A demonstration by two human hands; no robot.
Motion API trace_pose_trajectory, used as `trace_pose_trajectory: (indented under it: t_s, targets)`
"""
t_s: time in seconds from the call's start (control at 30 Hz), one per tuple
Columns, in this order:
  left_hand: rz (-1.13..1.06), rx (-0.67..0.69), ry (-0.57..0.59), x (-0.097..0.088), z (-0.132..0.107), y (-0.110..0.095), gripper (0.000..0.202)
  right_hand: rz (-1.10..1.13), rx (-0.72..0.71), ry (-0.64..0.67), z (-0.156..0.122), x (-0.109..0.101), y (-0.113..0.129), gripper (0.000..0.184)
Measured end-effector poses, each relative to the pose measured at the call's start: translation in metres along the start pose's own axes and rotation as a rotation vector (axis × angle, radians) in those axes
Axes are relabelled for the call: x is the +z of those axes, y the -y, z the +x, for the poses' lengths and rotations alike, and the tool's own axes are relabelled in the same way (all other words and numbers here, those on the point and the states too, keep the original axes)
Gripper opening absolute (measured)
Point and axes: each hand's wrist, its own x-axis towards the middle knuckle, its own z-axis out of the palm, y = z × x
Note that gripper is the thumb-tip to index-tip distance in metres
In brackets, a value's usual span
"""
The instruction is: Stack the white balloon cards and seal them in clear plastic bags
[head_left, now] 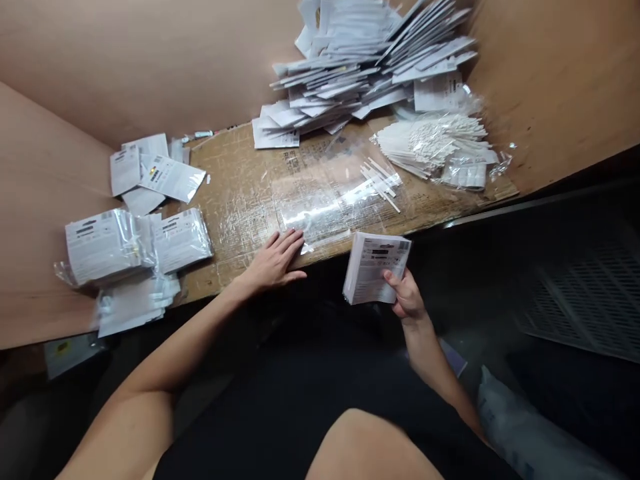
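Observation:
My left hand (275, 261) lies flat on a clear plastic sheet (320, 208) at the table's front edge, holding nothing. My right hand (407, 297) is shut on a thick stack of white printed cards (375, 268), held up just past the table edge. A small bunch of loose white sticks (380, 185) rests on the plastic, beyond my left hand. Farther right lies a larger heap of white sticks (430, 143). A big pile of white printed packets (370, 73) rises at the back.
Plastic-wrapped bundles of white packets (107, 247) lie at the left, with loose packets (157, 173) behind them. The cardboard-covered table top (235, 220) is walled by tan wooden panels (555, 80). A dark grille (575, 300) and a grey sack (520, 427) sit low at right.

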Motion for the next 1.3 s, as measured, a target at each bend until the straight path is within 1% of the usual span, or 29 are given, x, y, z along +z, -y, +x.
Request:
trace_pose_trajectory:
  t_s: [0.03, 0.1, 0.13, 0.17, 0.2, 0.23, 0.27, 0.3, 0.33, 0.37, 0.4, 0.43, 0.47, 0.5, 0.6, 0.67, 0.73, 0.77, 0.83, 0.87, 0.93, 1.0, 1.07, 1.13, 1.17, 1.3]
  targets:
    - [-0.011, -0.006, 0.002, 0.003, -0.020, -0.006, 0.086, 0.004, 0.055, 0.054, 0.000, 0.009, -0.004, 0.062]
    - [-0.090, -0.042, -0.004, 0.011, -0.051, -0.018, 0.080, -0.006, 0.127, 0.151, 0.002, 0.029, -0.011, 0.066]
    - [-0.159, -0.077, -0.030, 0.017, -0.064, -0.024, 0.077, -0.016, 0.149, 0.188, 0.004, 0.040, -0.014, 0.066]
    - [-0.242, -0.133, -0.100, 0.025, -0.074, -0.030, 0.070, -0.027, 0.163, 0.215, 0.005, 0.049, -0.016, 0.067]
    - [-0.332, -0.216, -0.222, 0.033, -0.084, -0.036, 0.062, -0.035, 0.167, 0.229, 0.006, 0.057, -0.017, 0.066]
    - [-0.430, -0.322, -0.391, 0.043, -0.092, -0.043, 0.053, -0.042, 0.165, 0.231, 0.007, 0.064, -0.018, 0.066]
    - [-0.544, -0.448, -0.564, 0.053, -0.099, -0.050, 0.046, -0.050, 0.164, 0.234, 0.007, 0.068, -0.017, 0.066]
    - [-0.688, -0.581, -0.694, 0.063, -0.103, -0.057, 0.043, -0.061, 0.165, 0.236, 0.006, 0.070, -0.016, 0.066]
    - [-0.868, -0.706, -0.741, 0.070, -0.106, -0.063, 0.042, -0.077, 0.170, 0.241, 0.005, 0.071, -0.015, 0.065]
    - [-1.073, -0.809, -0.699, 0.076, -0.105, -0.068, 0.042, -0.095, 0.176, 0.249, 0.004, 0.071, -0.014, 0.064]
    - [-1.275, -0.876, -0.599, 0.080, -0.102, -0.072, 0.044, -0.112, 0.179, 0.258, 0.003, 0.070, -0.012, 0.064]
    - [-1.441, -0.909, -0.486, 0.081, -0.097, -0.074, 0.045, -0.123, 0.178, 0.266, 0.002, 0.068, -0.011, 0.064]
    - [-1.557, -0.918, -0.407, 0.082, -0.090, -0.075, 0.046, -0.128, 0.175, 0.269, 0.002, 0.066, -0.010, 0.064]
    - [-1.625, -0.920, -0.384, 0.081, -0.082, -0.074, 0.046, -0.127, 0.170, 0.267, 0.002, 0.063, -0.009, 0.065]
    - [-1.676, -0.951, -0.468, 0.081, -0.058, -0.072, 0.041, -0.125, 0.174, 0.246, 0.002, 0.051, -0.002, 0.067]
    - [-1.672, -0.974, -0.533, 0.085, -0.046, -0.073, 0.034, -0.134, 0.171, 0.214, 0.000, 0.036, 0.006, 0.068]
    - [-1.657, -0.965, -0.588, 0.092, -0.037, -0.077, 0.028, -0.141, 0.184, 0.205, -0.005, 0.019, 0.015, 0.069]
    - [-1.650, -0.953, -0.615, 0.096, -0.032, -0.080, 0.026, -0.136, 0.206, 0.221, -0.008, 0.011, 0.018, 0.069]
    - [-1.633, -0.936, -0.675, 0.102, -0.024, -0.086, 0.024, -0.107, 0.280, 0.309, -0.014, 0.002, 0.021, 0.069]
    - [-1.622, -0.934, -0.705, 0.105, -0.020, -0.088, 0.024, -0.087, 0.327, 0.378, -0.015, 0.001, 0.020, 0.068]
    - [-1.594, -0.945, -0.742, 0.110, -0.012, -0.092, 0.024, -0.052, 0.421, 0.543, -0.014, 0.007, 0.017, 0.067]
    - [-1.559, -0.939, -0.714, 0.112, -0.006, -0.093, 0.027, -0.036, 0.496, 0.707, -0.007, 0.018, 0.012, 0.064]
    - [-1.526, -0.896, -0.659, 0.112, -0.004, -0.095, 0.034, -0.036, 0.535, 0.825, 0.000, 0.028, 0.008, 0.062]
    - [-1.512, -0.850, -0.631, 0.111, -0.006, -0.097, 0.041, -0.044, 0.551, 0.886, 0.006, 0.033, 0.007, 0.060]
    - [-1.516, -0.841, -0.640, 0.110, -0.007, -0.098, 0.042, -0.049, 0.556, 0.901, 0.007, 0.033, 0.006, 0.059]
    - [-1.566, -0.879, -0.737, 0.110, -0.014, -0.103, 0.041, -0.053, 0.584, 0.927, 0.006, 0.029, 0.004, 0.054]
